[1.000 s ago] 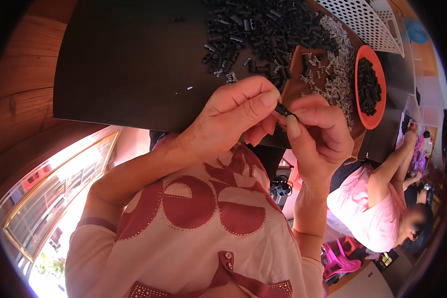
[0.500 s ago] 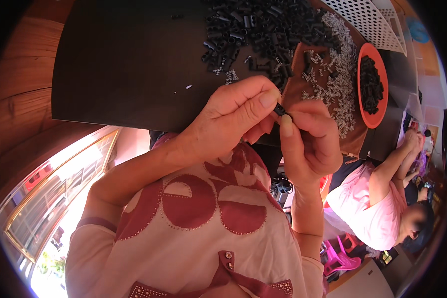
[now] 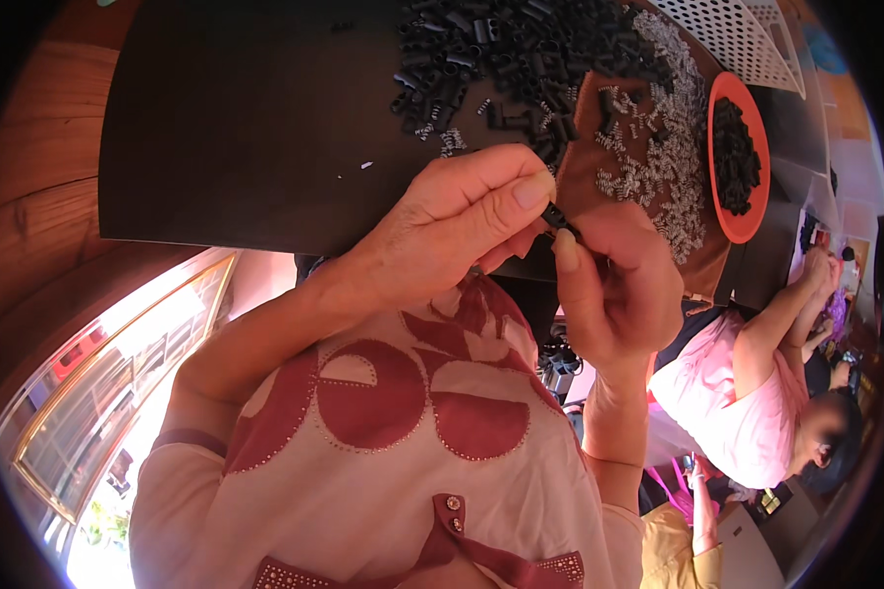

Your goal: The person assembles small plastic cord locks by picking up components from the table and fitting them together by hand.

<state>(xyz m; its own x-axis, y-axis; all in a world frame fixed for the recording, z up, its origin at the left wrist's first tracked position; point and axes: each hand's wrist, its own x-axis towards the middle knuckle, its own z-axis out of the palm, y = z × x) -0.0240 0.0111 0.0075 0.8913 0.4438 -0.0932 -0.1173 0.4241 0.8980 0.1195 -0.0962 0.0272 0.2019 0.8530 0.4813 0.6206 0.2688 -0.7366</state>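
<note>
Blk plastic piece (image 3: 557,214) is up in the air over the near edge of the table (image 3: 246,118), btwn both hands, tilted w/ its top end at approx 10 o'clock & low end at approx 4.

L hand (image 3: 452,226): thumb & index pressed together, pinching the piece's top end; other fingers partly hidden behind. R hand (image 3: 624,280): thumb tip & bent index pinching the low end, rest of fingers curled toward palm. Can't tell if a spring's inside the piece.

Clock centred on the piece: big pile of blk parts (image 3: 511,59) btwn 11 & 12, a few loose springs (image 3: 452,142) at its near edge. Brown cloth (image 3: 581,175) at approx 1–3, w/ lots of small silvery springs (image 3: 678,128) on it & a few blk bits among them. Orange bowl (image 3: 739,230) btwn 2 & 3, just beside the springs, holding more blk parts. White basket w/ holes (image 3: 727,25) btwn 1 & 2. Tiny white scrap (image 3: 366,165) btwn 9 & 10.

Person in pink (image 3: 727,412) btwn 4 & 5; yellow shirt (image 3: 673,545) of someone else near 5.
</note>
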